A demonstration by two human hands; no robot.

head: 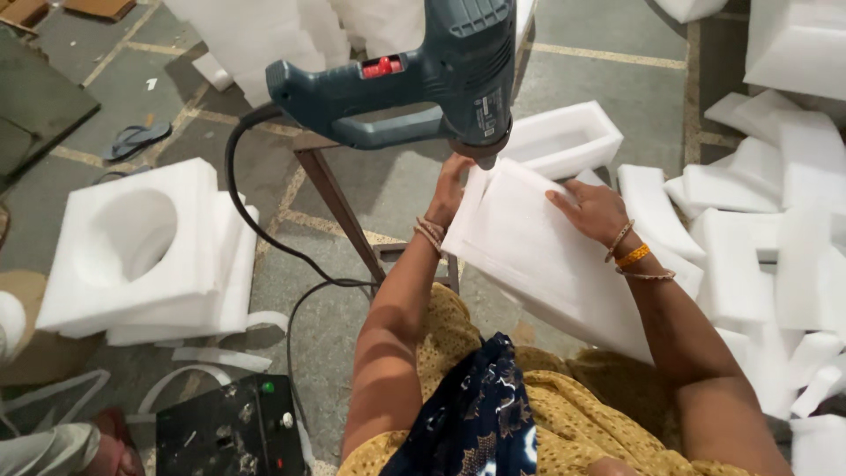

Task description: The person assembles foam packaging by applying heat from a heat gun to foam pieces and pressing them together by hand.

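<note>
The left hand [449,189] grips the near-left edge of a white foam panel [538,247], holding its top corner just under the nozzle of a blue-grey heat gun [441,75] fixed on a metal stand [339,207]. The right hand [592,210] lies flat and open on the panel's face, pressing it, while more foam pieces [767,220] are piled on the floor to the right

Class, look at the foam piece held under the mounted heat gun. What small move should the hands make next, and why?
Probably slide the foam piece a little along under the heat gun. Its nozzle sits right over the piece's top edge, the left hand grips that edge and the right hand lies flat on top, so only one spot faces the nozzle.
</note>
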